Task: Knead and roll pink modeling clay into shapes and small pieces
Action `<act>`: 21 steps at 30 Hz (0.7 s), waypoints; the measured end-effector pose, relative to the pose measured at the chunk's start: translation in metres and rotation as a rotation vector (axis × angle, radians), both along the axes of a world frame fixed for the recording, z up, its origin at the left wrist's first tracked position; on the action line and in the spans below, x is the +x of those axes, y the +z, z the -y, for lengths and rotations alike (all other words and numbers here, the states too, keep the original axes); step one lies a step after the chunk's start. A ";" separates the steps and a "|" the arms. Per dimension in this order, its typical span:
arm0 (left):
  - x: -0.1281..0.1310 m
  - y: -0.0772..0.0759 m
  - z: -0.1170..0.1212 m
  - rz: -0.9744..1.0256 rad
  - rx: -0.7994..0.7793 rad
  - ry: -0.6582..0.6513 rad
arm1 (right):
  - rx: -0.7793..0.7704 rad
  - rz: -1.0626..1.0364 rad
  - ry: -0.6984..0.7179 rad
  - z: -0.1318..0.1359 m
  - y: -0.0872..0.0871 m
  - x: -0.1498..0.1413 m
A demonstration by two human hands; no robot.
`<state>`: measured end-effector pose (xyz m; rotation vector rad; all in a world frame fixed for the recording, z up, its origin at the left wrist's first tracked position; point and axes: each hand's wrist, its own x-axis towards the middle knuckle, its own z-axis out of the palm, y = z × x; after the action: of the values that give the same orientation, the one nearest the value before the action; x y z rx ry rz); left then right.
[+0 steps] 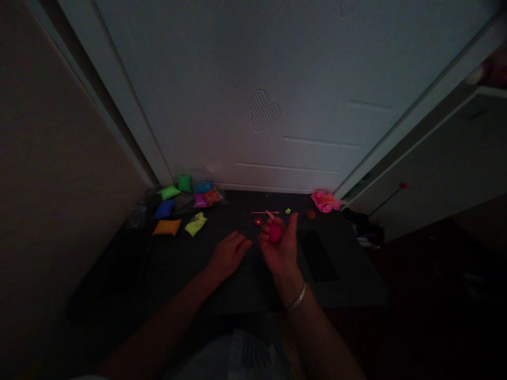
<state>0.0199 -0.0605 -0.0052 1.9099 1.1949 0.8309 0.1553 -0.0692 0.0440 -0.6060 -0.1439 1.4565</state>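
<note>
1. Resting in the right hand (279, 252), fingers curled round it, thumb spread, the pink ball (274, 234) is above the tabletop (178, 269); a light cradle should keep it round.
2. The left hand (227, 257), to the left, bends loosely, palm hidden; I cannot tell its grip.
3. Knuckles best avoid the small flower (258, 222), far-left.

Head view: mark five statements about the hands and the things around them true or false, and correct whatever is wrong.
1. The right hand holds a pink ball. True.
2. The left hand grips the orange packet. False: the packet lies apart from that hand, to its left.
3. A bracelet circles the right wrist. True.
4. The pink flower-like piece lies left of both hands. False: it lies to the right of them, farther back.
5. The pale yellow packet lies right of the orange one. True.
</note>
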 end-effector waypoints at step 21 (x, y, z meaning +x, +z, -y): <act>0.025 0.041 0.013 1.186 -0.859 -0.007 | 0.300 0.969 -0.103 0.033 -0.006 -0.052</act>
<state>0.0448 -0.0740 0.0354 0.5051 0.5837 0.9784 0.1029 -0.1018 0.0384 -1.0054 -1.0497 0.9096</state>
